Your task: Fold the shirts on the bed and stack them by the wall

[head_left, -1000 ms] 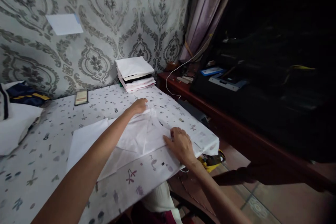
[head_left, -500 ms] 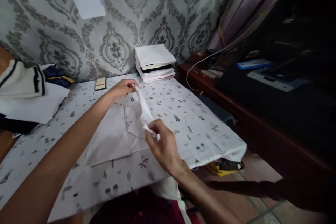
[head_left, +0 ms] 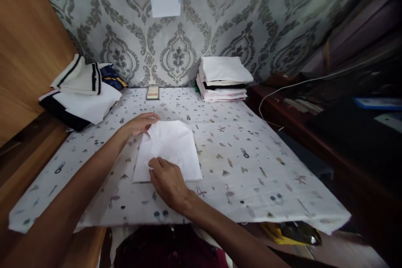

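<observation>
A white garment (head_left: 177, 146), folded into a compact, roughly square shape, lies flat on the patterned tablecloth (head_left: 226, 192) in front of me. Its upper corners are slanted, and its exact kind is hard to tell. My left hand (head_left: 143, 124) pinches the far left corner, thumb partly under the fabric. Closer to me, my right hand (head_left: 168, 180) is closed on the near left part of the garment, with a bit of white cloth at the fingertips.
A stack of folded clothes (head_left: 224, 71) stands against the wall at the back. More clothes (head_left: 84, 98) are heaped at the left beside a wooden panel (head_left: 31, 50). A small framed card (head_left: 152, 92) sits near the wall. A white cable (head_left: 266, 100) hangs at the right.
The lifted white flap has been laid over to the left, making the garment narrower. Both hands moved with its edge. My view has turned left.
</observation>
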Tool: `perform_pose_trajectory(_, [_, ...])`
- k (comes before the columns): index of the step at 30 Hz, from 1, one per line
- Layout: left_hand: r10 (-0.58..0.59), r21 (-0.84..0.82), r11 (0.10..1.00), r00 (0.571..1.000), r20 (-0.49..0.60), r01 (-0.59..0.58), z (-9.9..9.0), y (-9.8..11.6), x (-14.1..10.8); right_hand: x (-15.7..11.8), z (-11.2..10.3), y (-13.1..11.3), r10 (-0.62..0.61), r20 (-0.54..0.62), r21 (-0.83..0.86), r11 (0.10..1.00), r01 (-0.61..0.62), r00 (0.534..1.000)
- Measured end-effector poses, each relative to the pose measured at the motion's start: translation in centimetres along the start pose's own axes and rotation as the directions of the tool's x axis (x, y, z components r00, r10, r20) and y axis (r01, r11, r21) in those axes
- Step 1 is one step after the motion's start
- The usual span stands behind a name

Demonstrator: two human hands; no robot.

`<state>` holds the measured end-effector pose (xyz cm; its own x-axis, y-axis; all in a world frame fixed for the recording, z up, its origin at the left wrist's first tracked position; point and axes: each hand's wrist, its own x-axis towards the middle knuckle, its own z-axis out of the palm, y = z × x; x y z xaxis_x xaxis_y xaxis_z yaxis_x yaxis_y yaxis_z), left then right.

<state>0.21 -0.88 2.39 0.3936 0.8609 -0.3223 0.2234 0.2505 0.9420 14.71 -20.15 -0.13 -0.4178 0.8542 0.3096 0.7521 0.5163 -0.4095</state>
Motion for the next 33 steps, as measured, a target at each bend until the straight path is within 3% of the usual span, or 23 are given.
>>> perform_pose_trajectory(4, [0.123,0.093,0.989,0.991,-0.059,-0.117,-1.1,0.0,0.2,1.0,-0.1,-0.8,-0.007,-0.036,0.046,0.999,0.009,0.999])
perform_pose_trajectory(8, [0.154,0.200,0.972,0.974,-0.169,-0.119,-1.6,-0.8,0.8,2.1,0.4,-1.5,-0.024,0.034,-0.002,1.000,0.024,0.999])
perform_pose_trajectory(14, [0.188,0.344,0.933,0.956,-0.225,-0.103,-1.0,-1.9,1.2,2.0,1.2,-1.9,-0.014,0.141,-0.063,0.998,0.023,0.990])
perform_pose_trajectory(19, [0.332,0.560,0.816,0.910,-0.248,-0.144,-0.2,-0.8,-0.3,1.5,0.2,-1.3,-0.084,0.137,0.096,0.993,0.072,0.987])
perform_pose_trajectory(22, [0.498,0.763,0.611,0.852,-0.162,-0.212,1.6,-0.3,-2.4,2.5,-1.7,2.3,0.020,-0.008,0.198,0.980,-0.018,1.000])
perform_pose_trajectory(25, [0.554,0.865,0.401,0.831,0.034,-0.303,4.5,-1.3,-4.6,4.8,-4.0,8.6,0.229,-0.175,0.176,0.964,-0.199,0.957])
perform_pose_trajectory(27, [0.526,0.871,0.356,0.843,0.112,-0.339,6.5,-2.8,-5.5,6.8,-4.8,12.9,0.321,-0.119,0.192,0.936,-0.295,0.940])
perform_pose_trajectory(29, [0.503,0.893,0.301,0.851,0.150,-0.335,8.0,-4.4,-6.0,8.6,-4.9,16.2,0.323,-0.031,0.228,0.924,-0.308,0.946])
perform_pose_trajectory(33, [0.480,0.927,0.198,0.856,0.192,-0.319,9.0,-6.6,-6.0,10.5,-3.9,19.2,0.260,0.083,0.318,0.908,-0.273,0.962])
